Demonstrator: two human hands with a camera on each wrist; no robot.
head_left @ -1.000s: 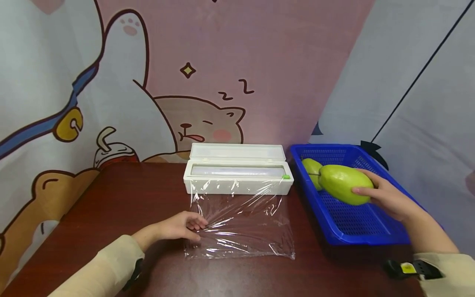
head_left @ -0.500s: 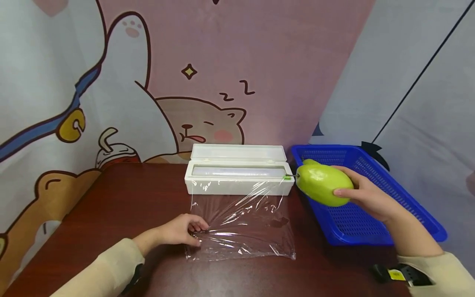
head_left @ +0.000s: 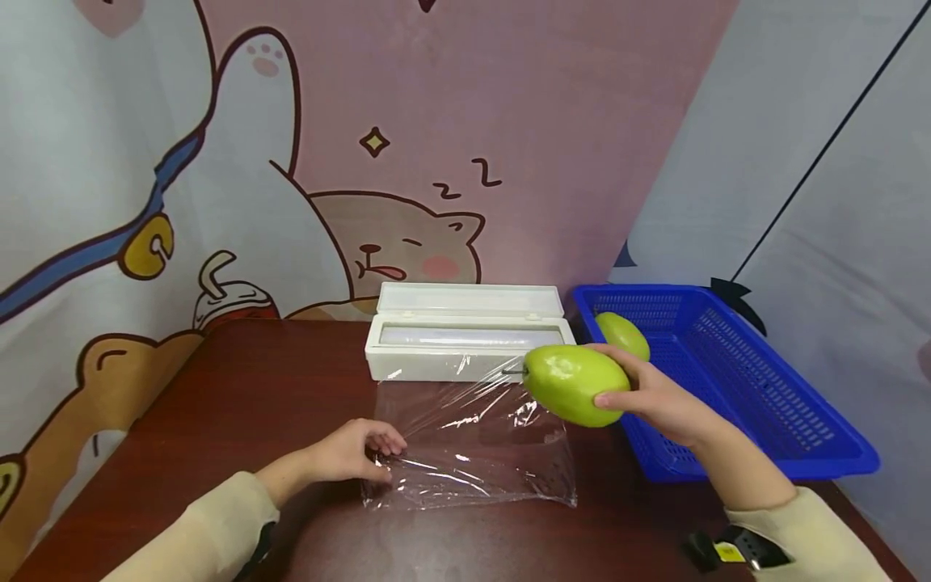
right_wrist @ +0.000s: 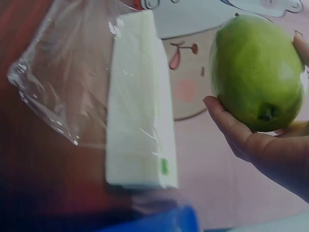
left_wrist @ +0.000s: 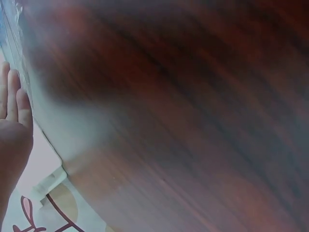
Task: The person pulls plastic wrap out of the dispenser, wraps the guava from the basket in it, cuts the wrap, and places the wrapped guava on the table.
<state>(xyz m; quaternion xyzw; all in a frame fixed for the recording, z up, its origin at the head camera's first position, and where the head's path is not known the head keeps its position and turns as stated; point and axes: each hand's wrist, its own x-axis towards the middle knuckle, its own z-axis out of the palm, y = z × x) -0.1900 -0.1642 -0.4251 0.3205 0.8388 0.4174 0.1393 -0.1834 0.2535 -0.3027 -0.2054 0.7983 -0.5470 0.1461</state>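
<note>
Left hand is placed right by the left edge of some clear film, thumb and fingers spread apart, though whether the film's actually touched can't be told. The film's laid across the tabletop in front of an open white box. Next along, a green fruit is held up near the box's right end, stem pointed left, gripped in the right hand. Another green fruit can be seen inside the blue basket, far right.

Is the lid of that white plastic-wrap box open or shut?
Open: the lid stands raised at the back of the white box, and the wrap roll shows inside.
</note>
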